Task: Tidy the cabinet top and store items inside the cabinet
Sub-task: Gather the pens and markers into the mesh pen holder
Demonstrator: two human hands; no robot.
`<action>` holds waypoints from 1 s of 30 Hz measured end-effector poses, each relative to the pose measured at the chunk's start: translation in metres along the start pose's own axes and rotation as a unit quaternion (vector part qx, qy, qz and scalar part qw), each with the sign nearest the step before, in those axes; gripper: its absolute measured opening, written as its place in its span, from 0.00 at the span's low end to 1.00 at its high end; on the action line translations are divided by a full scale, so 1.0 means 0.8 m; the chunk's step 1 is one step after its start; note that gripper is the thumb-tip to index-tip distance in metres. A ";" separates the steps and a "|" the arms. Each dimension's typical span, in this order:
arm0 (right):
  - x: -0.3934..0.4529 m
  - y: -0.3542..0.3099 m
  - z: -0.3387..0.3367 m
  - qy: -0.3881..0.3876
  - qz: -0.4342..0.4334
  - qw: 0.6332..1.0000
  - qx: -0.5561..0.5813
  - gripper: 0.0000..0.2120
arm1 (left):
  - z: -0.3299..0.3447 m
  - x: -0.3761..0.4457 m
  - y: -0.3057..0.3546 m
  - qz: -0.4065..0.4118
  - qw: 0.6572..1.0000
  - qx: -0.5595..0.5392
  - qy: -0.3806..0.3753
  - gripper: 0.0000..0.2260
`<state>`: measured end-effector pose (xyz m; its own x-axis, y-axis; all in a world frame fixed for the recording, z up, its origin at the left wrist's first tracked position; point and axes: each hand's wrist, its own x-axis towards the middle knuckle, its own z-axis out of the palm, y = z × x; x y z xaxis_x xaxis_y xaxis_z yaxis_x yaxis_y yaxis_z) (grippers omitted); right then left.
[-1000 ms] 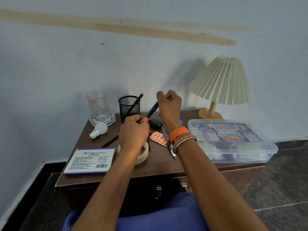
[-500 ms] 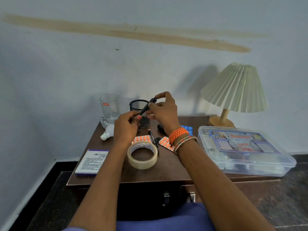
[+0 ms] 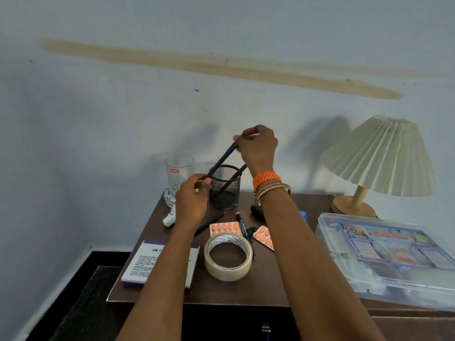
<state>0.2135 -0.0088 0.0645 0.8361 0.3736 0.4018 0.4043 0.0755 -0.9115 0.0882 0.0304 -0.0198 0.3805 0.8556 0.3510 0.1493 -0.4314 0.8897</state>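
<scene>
The step in hand looks like dropping a loose pen (image 3: 222, 157) into the mesh cup (image 3: 225, 187) at the back of the cabinet top (image 3: 283, 274). The right hand (image 3: 257, 148) pinches the pen's upper end; the left hand (image 3: 193, 196), fingers curled, seems to hold its lower end at the cup's rim. Next, the lower tip needs steering over the rim before letting go. The cup sits at about five o'clock below the right hand and three o'clock of the left, touching or nearly so.
</scene>
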 end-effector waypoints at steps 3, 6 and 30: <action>0.013 0.002 -0.004 0.097 -0.089 0.991 -0.016 0.05 | -0.005 0.006 -0.017 0.000 0.998 0.060 0.009 0.09; 0.016 0.008 -0.002 0.090 -0.130 0.986 -0.049 0.02 | -0.013 0.007 -0.022 0.013 0.996 0.084 0.004 0.08; 0.023 0.075 0.031 -0.112 0.068 0.961 -0.242 0.16 | -0.001 0.005 -0.024 0.085 0.987 0.137 -0.025 0.07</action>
<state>0.2438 0.0257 0.0149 0.8143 0.5434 0.2041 0.4678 -0.4063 -0.7849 0.0860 0.0423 -0.0351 0.4657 0.7516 0.4673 0.3185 -0.6349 0.7039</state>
